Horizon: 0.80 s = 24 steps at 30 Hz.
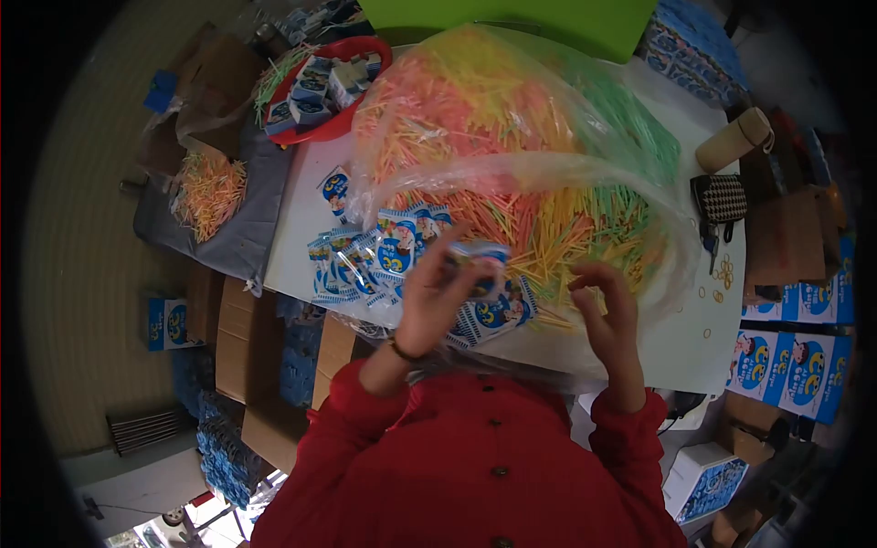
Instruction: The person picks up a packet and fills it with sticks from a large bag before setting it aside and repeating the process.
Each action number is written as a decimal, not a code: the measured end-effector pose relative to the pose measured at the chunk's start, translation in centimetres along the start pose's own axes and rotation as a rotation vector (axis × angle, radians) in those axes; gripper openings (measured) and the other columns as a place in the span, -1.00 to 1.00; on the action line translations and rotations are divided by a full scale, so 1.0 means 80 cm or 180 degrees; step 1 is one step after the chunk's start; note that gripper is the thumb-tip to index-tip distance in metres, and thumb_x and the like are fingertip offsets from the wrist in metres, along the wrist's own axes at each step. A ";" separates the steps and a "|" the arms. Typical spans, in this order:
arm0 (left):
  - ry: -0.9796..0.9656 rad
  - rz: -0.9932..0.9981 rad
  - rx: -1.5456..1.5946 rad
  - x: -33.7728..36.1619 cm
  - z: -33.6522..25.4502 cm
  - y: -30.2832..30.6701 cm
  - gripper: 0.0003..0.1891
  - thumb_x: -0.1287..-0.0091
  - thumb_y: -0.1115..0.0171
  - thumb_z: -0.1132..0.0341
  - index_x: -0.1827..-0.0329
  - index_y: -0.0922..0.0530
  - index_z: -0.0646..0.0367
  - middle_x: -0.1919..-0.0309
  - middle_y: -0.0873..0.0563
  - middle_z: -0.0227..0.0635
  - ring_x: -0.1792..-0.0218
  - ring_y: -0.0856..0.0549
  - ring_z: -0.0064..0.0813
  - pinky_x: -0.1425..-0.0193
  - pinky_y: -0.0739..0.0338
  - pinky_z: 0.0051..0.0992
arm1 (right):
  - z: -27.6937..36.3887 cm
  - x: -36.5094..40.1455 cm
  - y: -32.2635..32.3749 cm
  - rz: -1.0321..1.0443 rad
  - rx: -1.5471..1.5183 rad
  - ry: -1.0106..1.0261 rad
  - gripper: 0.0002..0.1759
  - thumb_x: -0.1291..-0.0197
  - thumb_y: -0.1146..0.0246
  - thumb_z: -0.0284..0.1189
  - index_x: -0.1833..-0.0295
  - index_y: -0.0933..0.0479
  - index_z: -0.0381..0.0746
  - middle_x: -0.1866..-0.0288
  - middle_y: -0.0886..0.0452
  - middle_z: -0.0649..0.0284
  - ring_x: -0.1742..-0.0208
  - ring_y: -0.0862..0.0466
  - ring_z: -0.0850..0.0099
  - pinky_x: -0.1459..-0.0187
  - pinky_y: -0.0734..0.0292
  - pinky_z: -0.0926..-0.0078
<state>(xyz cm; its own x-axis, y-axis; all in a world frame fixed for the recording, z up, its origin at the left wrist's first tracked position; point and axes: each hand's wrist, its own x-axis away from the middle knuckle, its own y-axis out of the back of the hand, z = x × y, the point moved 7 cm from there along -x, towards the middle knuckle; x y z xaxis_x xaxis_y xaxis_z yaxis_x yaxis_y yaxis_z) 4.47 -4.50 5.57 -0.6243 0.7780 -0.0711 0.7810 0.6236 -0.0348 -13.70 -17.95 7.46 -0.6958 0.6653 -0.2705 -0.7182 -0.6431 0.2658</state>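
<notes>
- Left hand (433,297): part-closed, apparently gripping a packet (491,259); blur limits certainty.
- Right hand (610,315): fingers loosely curled, nothing visibly held.
- Packet: between hands, at left fingers; long axis unclear.
- Sticks (548,233): heaped beyond, right hand nearer.

Soft indoor light, glare on crinkled clear plastic bag (539,169), slight blur on bare left hand (432,294), overexposed lower-left patch, fisheye curving, black corners

The plastic bag (548,169) is glossy (wrinkled, too), packets (396,244) shiny, the shirt (429,466) matt cloth.
</notes>
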 end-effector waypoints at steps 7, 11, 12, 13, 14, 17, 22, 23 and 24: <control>-0.1522 -0.0802 -0.3086 -0.047 -0.062 0.089 -0.41 -0.20 -0.36 0.42 -0.33 -0.39 0.20 0.04 -0.58 -0.12 -0.04 -0.53 -0.20 -0.18 -0.38 -0.22 | -0.076 0.011 0.108 -0.1109 0.0055 -0.0849 -0.86 -0.37 -0.17 -0.48 0.04 -0.53 -0.29 0.22 -0.60 0.33 0.24 -0.54 0.60 0.18 -0.42 0.64; -0.1803 -0.0158 -0.3853 -0.001 -0.059 0.024 -0.59 -0.09 -0.43 0.27 0.00 -0.55 0.13 0.05 -0.56 -0.23 -0.01 -0.48 -0.13 -0.12 -0.28 -0.19 | -0.071 0.008 0.087 -0.0479 0.1751 -0.0659 -0.86 -0.21 -0.28 -0.49 0.14 -0.55 -0.28 0.24 -0.61 0.19 0.27 -0.59 0.31 0.19 -0.50 0.44; -0.1677 0.0281 -0.3754 0.011 -0.049 0.000 -0.61 -0.08 -0.43 0.23 0.04 -0.56 0.12 0.09 -0.56 -0.27 0.02 -0.48 -0.18 -0.06 -0.30 -0.24 | -0.070 0.004 0.076 -0.0256 0.1965 -0.0410 -0.84 -0.16 -0.31 -0.48 0.15 -0.56 -0.27 0.25 -0.61 0.15 0.24 -0.60 0.23 0.17 -0.51 0.36; -0.1484 0.0547 -0.3774 0.019 -0.035 -0.022 -0.62 -0.07 -0.43 0.20 0.08 -0.56 0.12 0.14 -0.55 -0.30 0.05 -0.49 -0.23 -0.03 -0.30 -0.27 | -0.072 0.000 0.073 -0.0262 0.1982 -0.0394 -0.84 -0.16 -0.31 -0.48 0.15 -0.56 -0.27 0.25 -0.61 0.15 0.24 -0.60 0.23 0.17 -0.51 0.36; -0.1279 0.0812 -0.3795 0.025 -0.016 -0.039 -0.63 -0.07 -0.42 0.18 0.11 -0.56 0.11 0.20 -0.55 -0.34 0.09 -0.49 -0.27 0.01 -0.31 -0.30 | -0.076 -0.004 0.065 -0.0103 0.1866 -0.0436 -0.80 -0.11 -0.31 -0.50 0.12 -0.55 -0.25 0.20 -0.61 0.17 0.16 -0.59 0.22 0.10 -0.49 0.33; -0.1318 0.0848 -0.3916 0.029 0.037 -0.055 -0.66 -0.08 -0.39 0.17 0.15 -0.55 0.13 0.26 -0.53 -0.36 0.14 -0.49 -0.33 0.04 -0.31 -0.32 | -0.054 -0.032 0.032 0.0279 0.2351 0.0311 -0.72 -0.07 -0.28 -0.52 0.05 -0.54 -0.20 0.09 -0.59 0.21 0.02 -0.56 0.25 -0.06 -0.45 0.33; -0.1174 0.0840 -0.3898 0.022 0.046 -0.059 -0.69 -0.07 -0.38 0.22 0.16 -0.56 0.11 0.27 -0.54 -0.36 0.16 -0.50 -0.32 0.04 -0.32 -0.30 | -0.036 -0.046 -0.030 0.1020 0.3124 0.1852 -0.70 -0.06 -0.16 -0.49 0.03 -0.51 -0.16 0.01 -0.53 0.29 -0.12 -0.50 0.34 -0.25 -0.35 0.38; -0.1135 0.0833 -0.3962 0.021 0.048 -0.057 -0.72 -0.07 -0.37 0.25 0.18 -0.56 0.10 0.27 -0.54 -0.36 0.16 -0.51 -0.32 0.05 -0.33 -0.30 | -0.043 -0.047 -0.040 0.1261 0.3145 0.1799 -0.71 -0.06 -0.14 -0.51 0.04 -0.50 -0.17 0.02 -0.52 0.27 -0.13 -0.50 0.32 -0.23 -0.36 0.37; -0.1134 0.0811 -0.3980 0.019 0.048 -0.054 -0.72 -0.07 -0.37 0.25 0.18 -0.56 0.10 0.27 -0.54 -0.36 0.16 -0.51 -0.32 0.05 -0.33 -0.30 | -0.051 -0.049 -0.049 0.1504 0.3164 0.1753 -0.72 -0.06 -0.12 -0.53 0.06 -0.50 -0.17 0.03 -0.52 0.26 -0.14 -0.50 0.29 -0.21 -0.38 0.37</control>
<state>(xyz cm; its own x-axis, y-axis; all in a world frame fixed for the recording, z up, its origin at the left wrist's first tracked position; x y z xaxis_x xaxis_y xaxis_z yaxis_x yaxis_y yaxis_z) 0.19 -6.27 1.79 -0.2749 0.9401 -0.2015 0.2130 0.2639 0.9407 -8.17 -19.58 3.71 -0.9682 0.0418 -0.2467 -0.2486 -0.0488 0.9674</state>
